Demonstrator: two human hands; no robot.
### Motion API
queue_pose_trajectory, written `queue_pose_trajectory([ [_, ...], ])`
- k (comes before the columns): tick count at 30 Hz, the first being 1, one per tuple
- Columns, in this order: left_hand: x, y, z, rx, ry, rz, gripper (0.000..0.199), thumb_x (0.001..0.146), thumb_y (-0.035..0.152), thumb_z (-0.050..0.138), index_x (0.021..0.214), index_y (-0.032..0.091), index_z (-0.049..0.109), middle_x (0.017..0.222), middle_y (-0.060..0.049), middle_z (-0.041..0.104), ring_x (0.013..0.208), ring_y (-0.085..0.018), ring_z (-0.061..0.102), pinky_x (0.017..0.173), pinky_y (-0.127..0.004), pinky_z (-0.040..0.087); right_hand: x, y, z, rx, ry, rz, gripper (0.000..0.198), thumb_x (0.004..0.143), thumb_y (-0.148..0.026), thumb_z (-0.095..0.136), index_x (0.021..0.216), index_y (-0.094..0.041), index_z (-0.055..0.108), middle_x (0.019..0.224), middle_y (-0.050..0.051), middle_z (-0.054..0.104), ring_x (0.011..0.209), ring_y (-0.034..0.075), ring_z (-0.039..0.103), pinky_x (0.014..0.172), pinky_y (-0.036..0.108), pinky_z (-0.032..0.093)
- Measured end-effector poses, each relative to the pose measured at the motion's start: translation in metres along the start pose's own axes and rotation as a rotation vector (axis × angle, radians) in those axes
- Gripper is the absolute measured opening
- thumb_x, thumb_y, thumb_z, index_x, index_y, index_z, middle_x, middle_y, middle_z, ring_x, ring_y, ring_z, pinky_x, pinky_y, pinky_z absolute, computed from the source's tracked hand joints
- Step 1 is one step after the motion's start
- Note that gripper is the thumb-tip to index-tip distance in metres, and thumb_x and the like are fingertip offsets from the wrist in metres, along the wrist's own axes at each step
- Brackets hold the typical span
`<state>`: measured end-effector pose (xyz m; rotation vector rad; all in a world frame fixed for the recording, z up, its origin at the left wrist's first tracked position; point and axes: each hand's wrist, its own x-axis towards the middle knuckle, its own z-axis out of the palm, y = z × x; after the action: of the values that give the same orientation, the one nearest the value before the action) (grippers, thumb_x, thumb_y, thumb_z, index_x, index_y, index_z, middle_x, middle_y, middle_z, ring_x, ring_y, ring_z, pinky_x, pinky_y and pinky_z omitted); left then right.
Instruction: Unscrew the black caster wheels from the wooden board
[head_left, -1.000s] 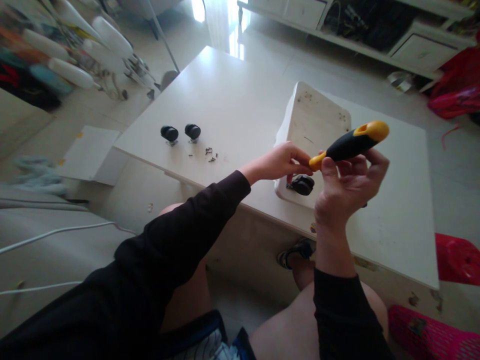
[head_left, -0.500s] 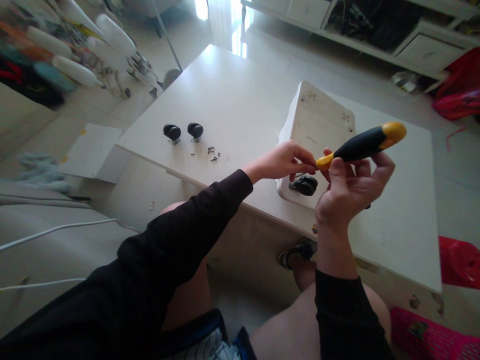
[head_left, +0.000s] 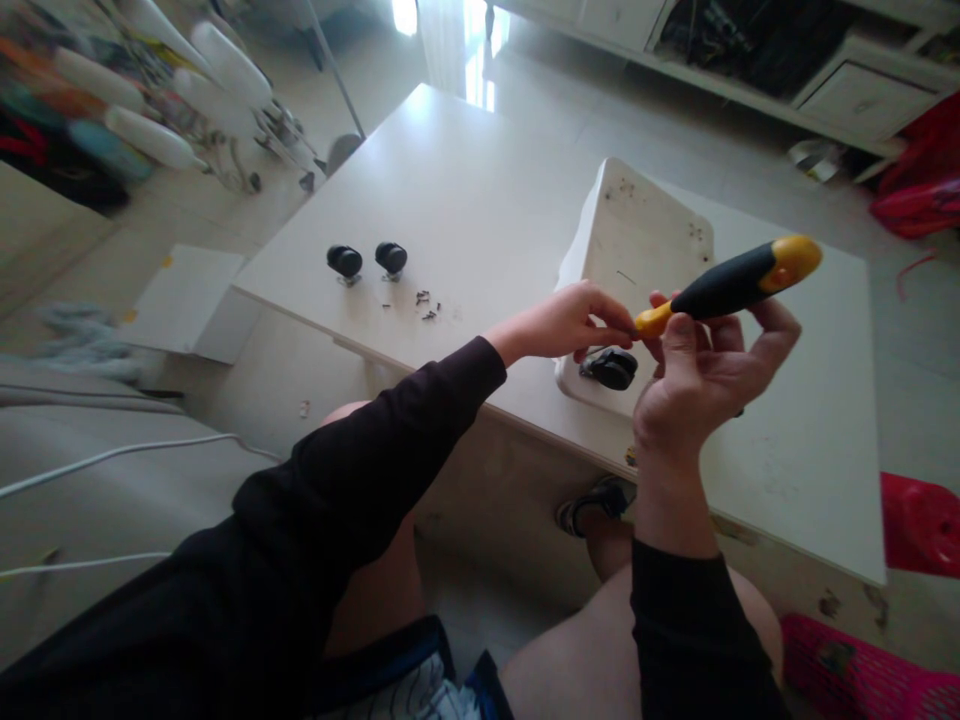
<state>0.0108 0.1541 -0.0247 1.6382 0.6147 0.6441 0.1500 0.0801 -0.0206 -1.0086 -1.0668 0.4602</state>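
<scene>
Gripping the screwdriver [head_left: 731,283] in my right hand [head_left: 701,385], barely shifted since a second ago, left hand [head_left: 574,322] pinching at its tip above the caster [head_left: 613,368].

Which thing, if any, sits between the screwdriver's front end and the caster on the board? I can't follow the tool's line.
The left hand does: its fingers close around the front of the screwdriver held by the right hand, just above the black caster on the white board. The tip itself is hidden.
</scene>
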Motion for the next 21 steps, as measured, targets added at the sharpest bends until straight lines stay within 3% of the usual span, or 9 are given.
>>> queue_pose_trajectory([
  [4, 0.0042, -0.0057, 0.0044, 0.013, 0.086, 0.006, 0.01, 0.087, 0.017, 0.079, 0.094, 0.011, 0.082, 0.071, -0.003, 0.072, 0.054, -0.007, 0.057, 0.057, -0.022, 0.049, 0.0008, -0.0042, 0.0037, -0.007, 0.006, 0.011, 0.052, 0.081, -0.036, 0.084, 0.119, -0.027, 0.05, 0.098, -0.003, 0.077, 0.092, 0.02, 0.08, 0.089, 0.047, 0.068],
  [8, 0.0045, -0.0067, 0.0036, 0.062, 0.147, 0.061, 0.014, 0.079, 0.019, 0.088, 0.086, 0.011, 0.08, 0.075, -0.005, 0.072, 0.065, -0.009, 0.064, 0.063, -0.022, 0.051, 0.0032, -0.0057, 0.0059, 0.001, 0.045, -0.027, 0.056, 0.073, -0.029, 0.09, 0.114, -0.027, 0.053, 0.099, -0.005, 0.072, 0.086, 0.018, 0.077, 0.085, 0.043, 0.07],
  [11, 0.0011, -0.0017, -0.0004, 0.051, 0.076, 0.063, 0.016, 0.081, 0.022, 0.087, 0.091, 0.011, 0.081, 0.077, -0.005, 0.073, 0.067, -0.01, 0.065, 0.063, -0.021, 0.051, 0.0029, -0.0051, 0.0042, 0.014, 0.04, -0.024, 0.057, 0.071, -0.026, 0.089, 0.115, -0.029, 0.052, 0.102, -0.006, 0.065, 0.086, 0.019, 0.078, 0.086, 0.046, 0.07],
  [15, -0.0007, 0.0017, -0.0013, 0.0, -0.011, 0.01, 0.016, 0.086, 0.022, 0.081, 0.096, 0.011, 0.083, 0.07, -0.003, 0.071, 0.057, -0.009, 0.06, 0.058, -0.023, 0.051, -0.0002, -0.0037, 0.0013, 0.012, -0.011, 0.026, 0.056, 0.079, -0.035, 0.082, 0.122, -0.031, 0.047, 0.102, -0.006, 0.064, 0.092, 0.023, 0.081, 0.088, 0.048, 0.068],
  [18, 0.0021, -0.0016, 0.0025, 0.021, 0.066, -0.002, 0.013, 0.084, 0.02, 0.082, 0.092, 0.011, 0.082, 0.067, -0.002, 0.069, 0.055, -0.008, 0.058, 0.057, -0.023, 0.051, -0.0007, -0.0039, 0.0024, -0.002, -0.041, 0.019, 0.052, 0.084, -0.038, 0.078, 0.125, -0.032, 0.046, 0.102, -0.004, 0.07, 0.097, 0.021, 0.08, 0.094, 0.048, 0.066],
  [21, 0.0053, -0.0063, 0.005, 0.085, 0.15, 0.036, 0.015, 0.078, 0.021, 0.089, 0.084, 0.01, 0.08, 0.068, -0.002, 0.069, 0.061, -0.009, 0.06, 0.061, -0.022, 0.051, 0.0013, -0.0053, 0.0053, -0.018, -0.007, -0.013, 0.058, 0.078, -0.037, 0.086, 0.121, -0.03, 0.048, 0.1, -0.003, 0.073, 0.091, 0.019, 0.078, 0.09, 0.044, 0.067],
])
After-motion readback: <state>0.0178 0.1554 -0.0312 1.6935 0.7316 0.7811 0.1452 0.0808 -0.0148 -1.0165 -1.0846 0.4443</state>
